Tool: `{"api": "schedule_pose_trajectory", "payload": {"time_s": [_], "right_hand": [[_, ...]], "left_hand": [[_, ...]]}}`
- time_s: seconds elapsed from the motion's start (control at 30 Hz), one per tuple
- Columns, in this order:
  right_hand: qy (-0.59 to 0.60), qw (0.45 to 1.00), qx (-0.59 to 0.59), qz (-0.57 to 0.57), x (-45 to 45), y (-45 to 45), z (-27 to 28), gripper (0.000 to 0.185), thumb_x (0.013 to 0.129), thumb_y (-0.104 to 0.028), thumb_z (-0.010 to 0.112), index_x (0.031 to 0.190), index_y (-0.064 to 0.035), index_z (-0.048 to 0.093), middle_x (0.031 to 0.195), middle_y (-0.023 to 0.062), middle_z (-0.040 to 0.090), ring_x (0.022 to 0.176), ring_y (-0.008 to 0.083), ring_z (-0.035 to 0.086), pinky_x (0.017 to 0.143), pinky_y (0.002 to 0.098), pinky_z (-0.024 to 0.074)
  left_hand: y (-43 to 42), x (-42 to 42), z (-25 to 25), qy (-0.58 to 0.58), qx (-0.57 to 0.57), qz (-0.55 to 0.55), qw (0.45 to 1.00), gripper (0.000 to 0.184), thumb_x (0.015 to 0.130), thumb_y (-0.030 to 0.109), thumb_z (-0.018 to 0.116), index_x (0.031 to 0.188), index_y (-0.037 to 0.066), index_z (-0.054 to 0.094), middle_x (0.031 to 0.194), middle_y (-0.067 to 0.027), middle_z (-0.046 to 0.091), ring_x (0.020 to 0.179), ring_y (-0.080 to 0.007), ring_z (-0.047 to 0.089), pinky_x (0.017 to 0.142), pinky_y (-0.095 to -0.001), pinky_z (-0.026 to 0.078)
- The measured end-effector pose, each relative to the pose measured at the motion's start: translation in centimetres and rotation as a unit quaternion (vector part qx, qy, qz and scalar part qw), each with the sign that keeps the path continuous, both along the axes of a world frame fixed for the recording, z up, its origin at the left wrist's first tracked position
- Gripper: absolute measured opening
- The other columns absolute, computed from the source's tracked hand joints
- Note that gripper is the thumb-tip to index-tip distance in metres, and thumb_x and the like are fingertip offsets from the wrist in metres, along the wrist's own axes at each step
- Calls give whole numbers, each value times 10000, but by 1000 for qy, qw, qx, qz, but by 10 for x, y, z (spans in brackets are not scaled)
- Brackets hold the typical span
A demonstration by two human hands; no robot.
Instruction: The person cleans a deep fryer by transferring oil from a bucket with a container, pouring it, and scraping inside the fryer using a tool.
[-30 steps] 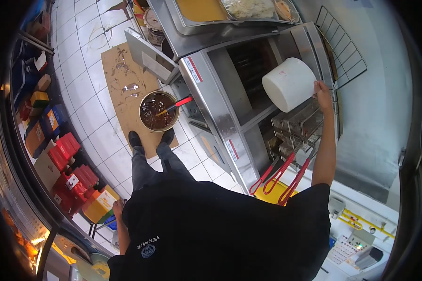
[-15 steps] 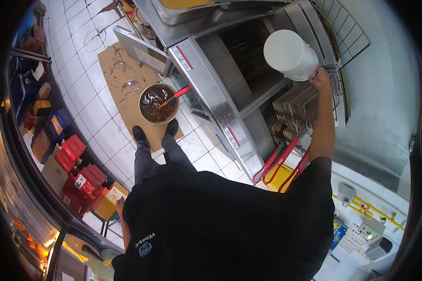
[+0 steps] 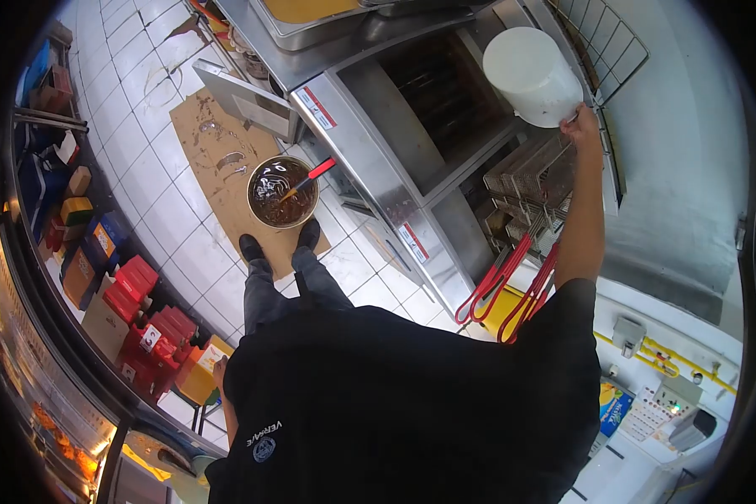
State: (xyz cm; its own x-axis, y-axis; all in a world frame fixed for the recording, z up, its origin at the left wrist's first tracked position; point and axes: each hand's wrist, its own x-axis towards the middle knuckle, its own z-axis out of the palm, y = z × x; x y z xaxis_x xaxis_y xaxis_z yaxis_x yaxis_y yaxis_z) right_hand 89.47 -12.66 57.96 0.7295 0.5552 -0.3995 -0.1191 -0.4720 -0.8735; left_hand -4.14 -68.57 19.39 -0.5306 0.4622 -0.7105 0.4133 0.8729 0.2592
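My right hand point(image 3: 580, 126) is closed on the rim of a white plastic bucket point(image 3: 539, 82), held tilted above the stainless fryer point(image 3: 412, 197). The bucket's closed base appears to face up and away, and its inside is hidden. Just below it, wire fry baskets point(image 3: 533, 176) with red handles point(image 3: 504, 277) rest at the fryer's near end. My left hand point(image 3: 219, 370) hangs low at my side, mostly hidden by my black shirt, close to a yellow and white carton point(image 3: 206, 370). Whether its fingers hold anything is unclear.
By my feet a round pot point(image 3: 269, 214) of dark brown liquid stands on stained cardboard point(image 3: 197, 139), a red-handled utensil point(image 3: 317, 170) leaning in it. The fryer's cabinet door point(image 3: 248, 101) hangs open. Red boxes point(image 3: 155, 336) line the left; a metal tray point(image 3: 307, 21) sits on top.
The bucket and my right hand have shifted slightly up and to the right, still over the fryer. My view has moved a little. My left hand stays low at my side.
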Motion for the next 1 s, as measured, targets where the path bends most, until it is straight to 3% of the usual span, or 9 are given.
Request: {"api": "schedule_pose_trajectory", "payload": {"time_s": [0.27, 0.33, 0.4, 0.53, 0.67, 0.73, 0.87, 0.93, 1.0], "right_hand": [[-145, 984, 15, 106, -62, 21, 34, 315, 966, -342, 466, 1110, -71, 540, 1068, 40, 514, 883, 187, 501, 617, 334, 460], [-329, 918, -14, 222, -117, 21, 58, 375, 950, -386, 510, 1039, -36, 611, 939, 65, 621, 824, 224, 579, 644, 345, 475], [-555, 779, 44, 290, -141, 30, 59, 389, 932, -386, 534, 999, -15, 632, 856, 141, 669, 787, 301, 631, 665, 365, 477], [-632, 652, 150, 392, -223, 29, 73, 295, 923, -289, 558, 1012, -14, 617, 847, 202, 638, 786, 373, 619, 676, 408, 478], [-594, 666, 172, 418, -301, 30, 78, 189, 878, -159, 592, 881, 26, 633, 761, 213, 618, 675, 367, 579, 621, 441, 425], [-557, 669, 132, 474, -335, 32, 78, 257, 930, -200, 531, 972, 51, 560, 910, 263, 607, 849, 422, 584, 726, 436, 436], [-492, 678, 76, 541, -404, 28, 55, 212, 908, -187, 563, 931, 21, 599, 874, 247, 621, 825, 385, 602, 747, 441, 454], [-465, 596, 161, 635, -431, 34, 14, 253, 917, -257, 574, 962, -11, 616, 802, 209, 622, 758, 362, 622, 664, 422, 477], [-407, 590, 98, 690, -465, 24, -18, 196, 924, -164, 532, 1000, 0, 607, 862, 200, 639, 787, 324, 642, 666, 382, 486]], "left_hand": [[2, -11, -4, 4, 35, -69, 997, 487, 913, 433, 535, 863, -44, 623, 771, -202, 623, 759, -298, 604, 705, -429, 449], [4, -13, -4, -1, 34, -68, 997, 485, 915, 429, 530, 861, -45, 622, 768, -199, 622, 752, -295, 603, 698, -428, 449], [7, -17, -5, -7, 30, -72, 997, 483, 918, 424, 526, 859, -46, 621, 765, -196, 620, 744, -292, 601, 691, -426, 448], [17, -32, -11, -16, 31, -89, 995, 479, 923, 415, 516, 855, -48, 618, 758, -190, 617, 730, -287, 599, 677, -423, 447], [27, -52, -15, -25, 35, -105, 994, 475, 928, 407, 507, 851, -50, 615, 751, -184, 615, 715, -281, 596, 664, -420, 446], [32, -64, -15, -35, 38, -114, 992, 473, 931, 402, 503, 849, -51, 614, 748, -181, 613, 708, -278, 594, 657, -419, 445], [31, -83, -12, -45, 42, -131, 990, 470, 936, 394, 493, 845, -53, 611, 742, -175, 610, 693, -272, 592, 643, -416, 444], [26, -91, -7, -50, 40, -138, 988, 469, 938, 389, 489, 843, -54, 610, 738, -172, 609, 686, -269, 590, 636, -415, 444], [23, -96, 0, -54, 40, -145, 987, 467, 941, 385, 484, 841, -55, 608, 735, -169, 607, 678, -267, 589, 630, -413, 443]]}}
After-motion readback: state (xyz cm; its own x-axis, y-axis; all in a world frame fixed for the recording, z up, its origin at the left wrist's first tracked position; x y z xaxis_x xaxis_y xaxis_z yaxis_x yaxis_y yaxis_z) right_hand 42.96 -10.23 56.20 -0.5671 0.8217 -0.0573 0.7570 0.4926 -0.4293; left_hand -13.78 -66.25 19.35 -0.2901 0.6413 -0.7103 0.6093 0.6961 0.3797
